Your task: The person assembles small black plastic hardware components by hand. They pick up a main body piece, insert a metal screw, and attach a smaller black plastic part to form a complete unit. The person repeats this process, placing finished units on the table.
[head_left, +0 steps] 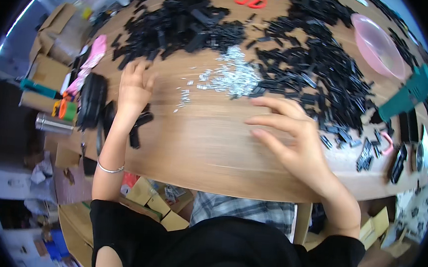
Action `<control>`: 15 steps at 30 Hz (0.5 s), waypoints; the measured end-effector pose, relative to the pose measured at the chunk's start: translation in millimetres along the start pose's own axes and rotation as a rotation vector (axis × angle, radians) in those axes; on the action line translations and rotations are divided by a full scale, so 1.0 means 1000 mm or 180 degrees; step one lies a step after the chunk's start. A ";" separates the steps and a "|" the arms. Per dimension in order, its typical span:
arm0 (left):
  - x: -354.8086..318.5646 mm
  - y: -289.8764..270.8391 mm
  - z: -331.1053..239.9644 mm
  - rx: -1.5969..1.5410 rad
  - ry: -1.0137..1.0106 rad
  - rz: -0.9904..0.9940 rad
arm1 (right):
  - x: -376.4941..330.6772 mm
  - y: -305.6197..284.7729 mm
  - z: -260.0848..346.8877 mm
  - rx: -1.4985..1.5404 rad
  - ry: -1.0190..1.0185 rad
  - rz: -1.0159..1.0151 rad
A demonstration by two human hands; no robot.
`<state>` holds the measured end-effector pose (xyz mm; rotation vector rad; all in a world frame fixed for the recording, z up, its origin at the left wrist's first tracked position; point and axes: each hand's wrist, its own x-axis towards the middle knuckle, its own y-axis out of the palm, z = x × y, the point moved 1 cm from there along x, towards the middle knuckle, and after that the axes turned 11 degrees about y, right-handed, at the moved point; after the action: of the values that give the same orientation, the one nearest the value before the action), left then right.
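Note:
My left hand (135,88) is at the near left edge of a big heap of black plastic parts (177,24). Its fingers stretch forward with the thumb apart, and I see nothing held. Over the wooden table (207,153), my right hand (296,132) is open, thumb and fingers spread and pointing left. Its fingertips are nearest to a pile of small shiny metal pieces (235,75), with a few strays on the left. Beside and behind that hand spreads another heap of black parts (318,66). A few black pieces (137,128) lie by my left forearm.
Red-handled scissors (250,0) lie at the back. On the right are a pink basin (379,46), a teal power tool (408,92) and a black-handled tool (398,164). A black case (92,100), steel flask (54,123) and cardboard box (54,73) stand left.

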<state>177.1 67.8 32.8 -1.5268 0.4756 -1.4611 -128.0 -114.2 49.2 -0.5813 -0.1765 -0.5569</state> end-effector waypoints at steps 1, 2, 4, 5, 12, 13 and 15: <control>0.018 0.014 -0.007 -0.0533 0.0135 -0.0218 | -0.001 0.002 -0.003 -0.0107 -0.0101 -0.0019; 0.039 0.027 -0.021 -0.0636 -0.0036 -0.0122 | -0.002 0.002 -0.005 -0.0238 -0.0196 -0.0038; 0.069 0.053 -0.046 -0.0661 -0.0190 0.0067 | -0.003 0.001 -0.009 -0.0277 -0.0140 -0.0104; 0.082 0.062 -0.055 -0.0555 -0.0175 0.0138 | -0.002 -0.002 -0.010 -0.0280 -0.0141 -0.0137; 0.097 0.088 -0.053 -0.0338 -0.0142 -0.0022 | -0.043 -0.065 -0.026 -0.0861 0.0317 -0.0775; 0.095 0.082 -0.052 -0.0341 -0.0185 -0.0141 | -0.053 -0.082 -0.033 -0.1010 0.0608 -0.0970; 0.089 0.079 -0.032 -0.1268 -0.0231 -0.0543 | -0.070 -0.113 -0.050 -0.1691 0.0935 -0.1556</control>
<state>191.8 -53.5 13.4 -1.9685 0.6333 -1.4945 -248.3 -189.4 39.5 -0.9706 0.1206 -1.1733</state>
